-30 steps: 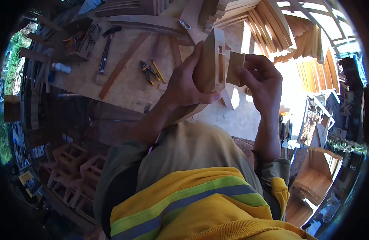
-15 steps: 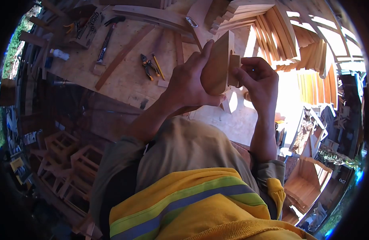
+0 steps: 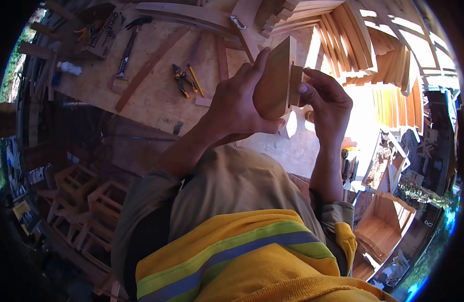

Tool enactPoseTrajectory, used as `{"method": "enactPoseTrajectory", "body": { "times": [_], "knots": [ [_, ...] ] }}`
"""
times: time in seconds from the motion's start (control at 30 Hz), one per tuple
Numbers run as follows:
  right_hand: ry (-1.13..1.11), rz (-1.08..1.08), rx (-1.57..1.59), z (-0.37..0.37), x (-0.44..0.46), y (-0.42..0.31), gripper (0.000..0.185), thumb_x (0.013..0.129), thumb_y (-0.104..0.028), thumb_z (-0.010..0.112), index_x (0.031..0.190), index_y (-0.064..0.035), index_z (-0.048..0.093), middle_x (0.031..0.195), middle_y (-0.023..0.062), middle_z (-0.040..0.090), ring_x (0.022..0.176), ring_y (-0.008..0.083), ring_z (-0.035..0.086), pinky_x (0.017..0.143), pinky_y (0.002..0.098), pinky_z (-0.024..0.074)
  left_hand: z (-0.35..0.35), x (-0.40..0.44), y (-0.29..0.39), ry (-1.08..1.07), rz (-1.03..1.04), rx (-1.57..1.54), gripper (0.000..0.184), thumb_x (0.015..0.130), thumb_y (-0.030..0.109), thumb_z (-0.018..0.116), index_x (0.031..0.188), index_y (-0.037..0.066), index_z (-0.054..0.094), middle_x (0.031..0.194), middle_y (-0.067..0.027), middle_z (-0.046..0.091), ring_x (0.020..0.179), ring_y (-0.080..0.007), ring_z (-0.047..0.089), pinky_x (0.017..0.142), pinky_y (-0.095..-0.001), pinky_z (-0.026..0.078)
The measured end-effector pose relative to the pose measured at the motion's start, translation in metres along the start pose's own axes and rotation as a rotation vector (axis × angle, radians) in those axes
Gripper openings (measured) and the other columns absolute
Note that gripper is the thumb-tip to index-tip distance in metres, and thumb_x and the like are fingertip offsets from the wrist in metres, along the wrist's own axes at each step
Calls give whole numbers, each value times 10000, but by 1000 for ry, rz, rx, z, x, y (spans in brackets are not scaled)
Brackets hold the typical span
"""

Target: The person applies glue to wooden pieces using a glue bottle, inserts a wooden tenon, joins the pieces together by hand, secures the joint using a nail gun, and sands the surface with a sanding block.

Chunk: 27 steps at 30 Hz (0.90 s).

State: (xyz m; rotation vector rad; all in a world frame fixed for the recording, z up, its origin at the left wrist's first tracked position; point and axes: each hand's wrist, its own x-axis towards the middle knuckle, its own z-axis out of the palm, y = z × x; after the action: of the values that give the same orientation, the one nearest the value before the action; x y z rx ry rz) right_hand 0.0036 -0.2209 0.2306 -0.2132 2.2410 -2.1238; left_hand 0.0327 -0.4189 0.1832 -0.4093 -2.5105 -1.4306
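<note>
My left hand point(image 3: 234, 99) grips a flat wooden board point(image 3: 273, 83) from below and behind, thumb up along its face, holding it tilted above the workbench. At the board's right edge sits a small wooden block point(image 3: 295, 85), apparently fitted into or against that edge; the exact joint cannot be made out. Thumb and fingers of my right hand point(image 3: 331, 103) are closed on the block's right side. Left of the hands, pliers point(image 3: 183, 80) with black and orange handles lie beside a yellow pencil point(image 3: 196, 80) on the bench.
A hammer point(image 3: 127, 53) and a long wooden strip point(image 3: 150, 69) lie on the workbench point(image 3: 156, 108). Stacked shaped boards point(image 3: 342, 40) stand at the back right. A plastic bottle point(image 3: 69, 68) is at the far left. Wooden frames point(image 3: 98, 201) are low on the left, a wooden box point(image 3: 385, 219) low on the right.
The right thumb has shifted slightly on the small block, and the block's angle to the board looks a little different. The view has moved slightly; both hands keep their holds.
</note>
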Motion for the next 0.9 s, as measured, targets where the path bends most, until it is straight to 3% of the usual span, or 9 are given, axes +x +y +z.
{"method": "enactPoseTrajectory", "body": {
  "times": [0.9],
  "knots": [
    [-7, -8, -52, 4, 0, -2, 320, 834, -19, 824, 1138, 30, 736, 830, 55, 708, 669, 101, 636, 591, 244, 518, 1, -1, 1, -12, -39, -14, 1357, 525, 415, 939, 1604, 43, 205, 1156, -238, 596, 1023, -409, 663, 891, -485, 551]
  ]
}}
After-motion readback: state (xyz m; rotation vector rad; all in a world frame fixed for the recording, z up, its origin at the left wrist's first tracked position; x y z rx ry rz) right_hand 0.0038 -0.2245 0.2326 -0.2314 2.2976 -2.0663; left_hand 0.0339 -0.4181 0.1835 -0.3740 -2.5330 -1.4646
